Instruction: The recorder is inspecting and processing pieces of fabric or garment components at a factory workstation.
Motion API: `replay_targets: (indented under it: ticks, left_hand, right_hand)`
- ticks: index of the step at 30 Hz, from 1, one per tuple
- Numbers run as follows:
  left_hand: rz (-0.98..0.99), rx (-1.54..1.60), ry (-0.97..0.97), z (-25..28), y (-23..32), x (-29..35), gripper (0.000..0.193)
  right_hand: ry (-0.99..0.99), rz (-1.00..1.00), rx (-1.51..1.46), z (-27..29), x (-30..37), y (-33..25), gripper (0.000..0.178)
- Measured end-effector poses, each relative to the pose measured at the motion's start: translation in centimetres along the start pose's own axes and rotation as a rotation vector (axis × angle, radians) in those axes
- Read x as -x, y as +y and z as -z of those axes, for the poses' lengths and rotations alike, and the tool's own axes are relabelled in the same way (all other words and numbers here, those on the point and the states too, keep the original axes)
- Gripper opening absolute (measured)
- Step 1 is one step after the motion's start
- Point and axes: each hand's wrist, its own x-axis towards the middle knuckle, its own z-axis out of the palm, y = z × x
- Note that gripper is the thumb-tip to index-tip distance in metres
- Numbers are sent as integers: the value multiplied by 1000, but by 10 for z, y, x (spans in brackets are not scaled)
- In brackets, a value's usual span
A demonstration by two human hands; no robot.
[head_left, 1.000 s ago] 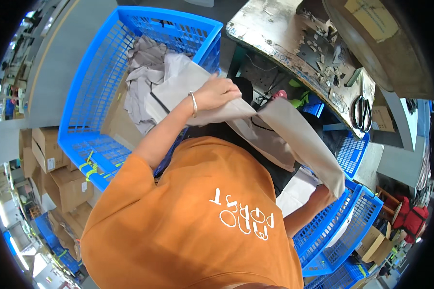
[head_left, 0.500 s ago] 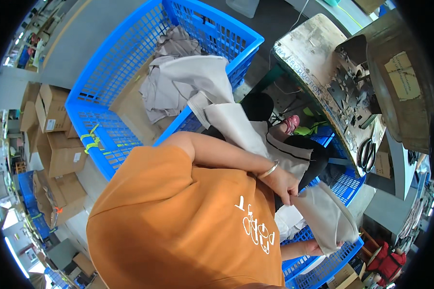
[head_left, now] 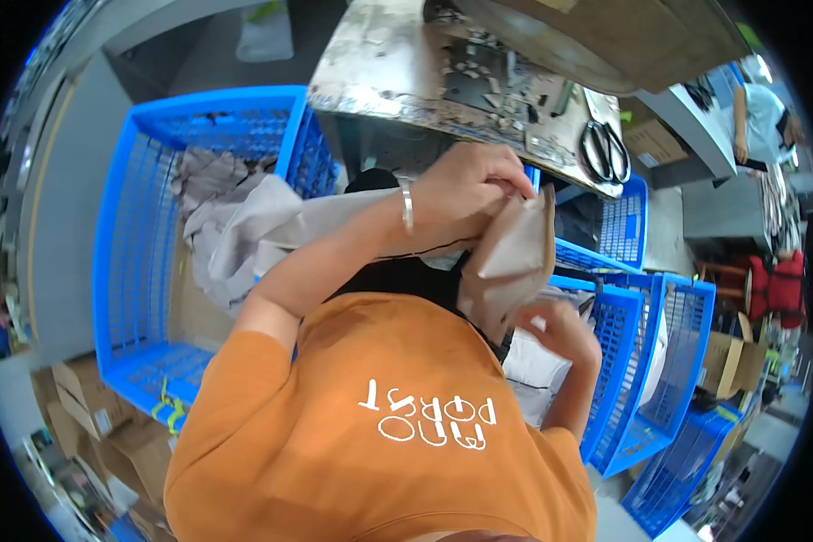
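My left hand [head_left: 479,185], with a bracelet at the wrist, pinches the upper edge of a light grey fabric piece [head_left: 515,244] in front of my chest. Folded over itself, the piece hangs down from the fingers. At its lower end is my right hand [head_left: 562,332], slightly blurred, with curled fingers on the fabric's edge. Across my lap runs a long pale grey cloth strip [head_left: 330,217] with a dark line along one edge. It reaches left into a big blue basket [head_left: 113,271], where more grey cloth [head_left: 221,239] lies crumpled.
A worn worktable [head_left: 370,54] ahead carries dark scraps [head_left: 483,77] and black-handled scissors [head_left: 605,152] near its edge. Several blue baskets [head_left: 646,370] stand at my right, beside pale cloth [head_left: 533,366]. Cardboard boxes [head_left: 90,388] stand at left. Another person [head_left: 759,122] is at far right.
My view has turned to the right. The left hand has raised the fabric piece toward the worktable edge, and the right hand has come closer to the left.
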Motion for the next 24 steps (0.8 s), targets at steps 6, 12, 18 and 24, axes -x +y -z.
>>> replay_targets:
  ticks: [6,12,18,24]
  left_hand:
    - [137,92,-128,26,26,-4,23]
    - [44,-189,-90,40,46,-3,23]
    - [292,-277,-123,32,44,-2,15]
    - [491,183,-212,24,42,5,12]
  right_hand:
    - [761,74,-396,44,-61,-17,21]
    - [388,60,-229,41,-104,-36,33]
    - [774,118,603,48,-76,-55,7]
    - [92,88,-2,51,-8,-80,29]
